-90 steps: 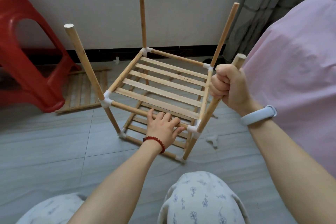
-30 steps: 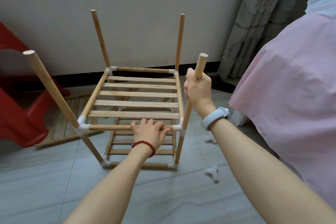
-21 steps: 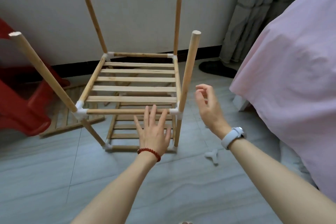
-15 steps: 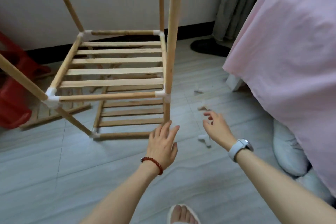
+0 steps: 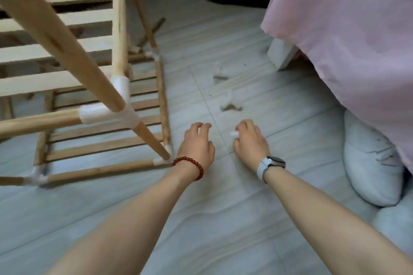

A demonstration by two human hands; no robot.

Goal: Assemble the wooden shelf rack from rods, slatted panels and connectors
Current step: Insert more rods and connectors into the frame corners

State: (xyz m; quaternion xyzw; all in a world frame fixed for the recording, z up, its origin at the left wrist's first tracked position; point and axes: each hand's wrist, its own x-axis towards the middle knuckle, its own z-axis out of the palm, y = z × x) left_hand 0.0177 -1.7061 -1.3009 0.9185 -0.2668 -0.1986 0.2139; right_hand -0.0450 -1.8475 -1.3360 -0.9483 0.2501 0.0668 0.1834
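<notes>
Pinching white connector [image 5: 234, 133], right hand [image 5: 250, 144] low over floor; left hand [image 5: 196, 145] loosely curled, empty, beside rack [image 5: 107, 116].

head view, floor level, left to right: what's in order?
Wooden rack → left hand → right hand, pinching a small white connector → white cushion.

tile floor [image 5: 223, 219], rack [image 5: 100, 169], 2 loose connectors [image 5: 230, 101]

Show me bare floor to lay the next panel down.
Bare tile lies near the viewer, behind both hands, left hand and right hand. Ahead is crowded: loose connectors between the rack and pink bedcover.
</notes>
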